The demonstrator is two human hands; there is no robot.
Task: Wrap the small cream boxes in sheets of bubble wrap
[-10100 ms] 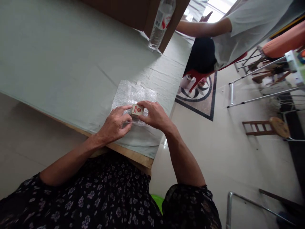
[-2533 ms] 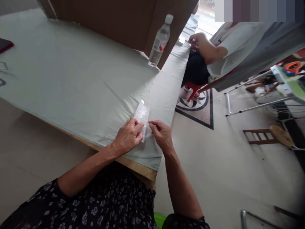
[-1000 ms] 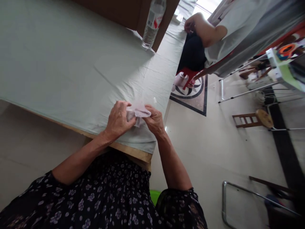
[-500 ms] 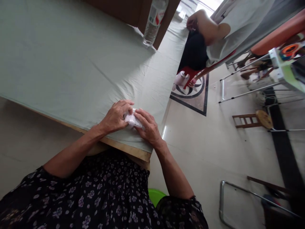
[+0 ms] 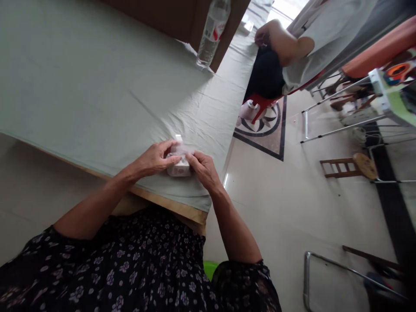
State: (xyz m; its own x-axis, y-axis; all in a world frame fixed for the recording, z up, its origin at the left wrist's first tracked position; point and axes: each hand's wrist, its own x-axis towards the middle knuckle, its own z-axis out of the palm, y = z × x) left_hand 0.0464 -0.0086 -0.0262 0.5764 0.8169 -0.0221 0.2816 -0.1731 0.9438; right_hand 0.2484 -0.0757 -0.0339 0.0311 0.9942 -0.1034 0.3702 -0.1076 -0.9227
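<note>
A small box wrapped in clear bubble wrap (image 5: 179, 168) rests on the pale green cloth of the table (image 5: 97, 95), close to the near edge. My left hand (image 5: 152, 158) pinches the bundle from the left, fingers curled on its top. My right hand (image 5: 203, 170) grips it from the right, fingertips pressed on the wrap. A short tab of wrap or tape sticks up behind the fingers. Red print shows faintly through the wrap.
A clear water bottle (image 5: 212, 32) stands at the far table edge against a brown cardboard box (image 5: 169, 17). Another person in a white shirt (image 5: 312, 47) sits on a red chair further along. Metal frames and a wooden stool (image 5: 360, 167) stand on the tiled floor at right.
The flat bubble wrap has been rolled round the small box. In the last second the bundle was lifted, turned between both hands and set back on the cloth.
</note>
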